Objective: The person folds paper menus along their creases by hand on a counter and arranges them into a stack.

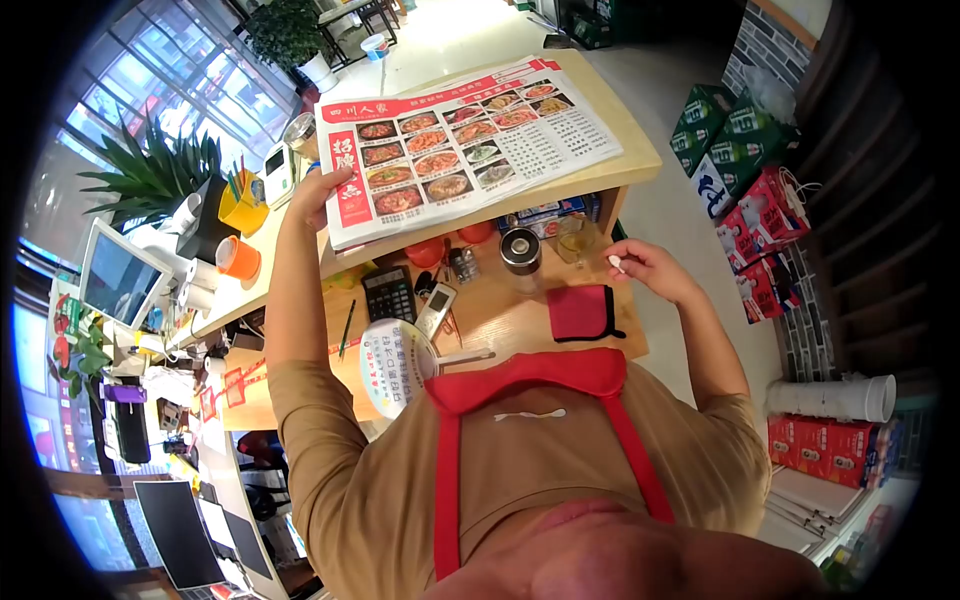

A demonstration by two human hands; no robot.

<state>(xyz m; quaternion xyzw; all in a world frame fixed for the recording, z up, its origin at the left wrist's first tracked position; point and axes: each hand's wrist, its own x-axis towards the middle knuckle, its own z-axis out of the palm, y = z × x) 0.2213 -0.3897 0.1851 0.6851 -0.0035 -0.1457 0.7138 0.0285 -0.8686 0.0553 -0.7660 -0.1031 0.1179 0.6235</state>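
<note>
A stack of large printed menus (470, 150) with food photos and red headings lies at a slant on the upper counter. My left hand (322, 198) grips its left edge, thumb on top; the fingers underneath are hidden. Off the counter's right side, my right hand (648, 270) is closed in a pinch around a small white wad (615, 264), too small to identify. Nearest to that hand are a glass cup (573, 243), a lidded steel-topped flask (520, 252) and a folded red cloth (580, 313) with black edging on the lower shelf.
The lower shelf (625, 325) also bears a calculator (390, 297), a white remote (436, 308) and a round fan (392, 365). An orange cup (238, 258) and yellow pen holder (243, 205) stand left. Green cartons (745, 140) and red boxes (762, 225) line the right wall.
</note>
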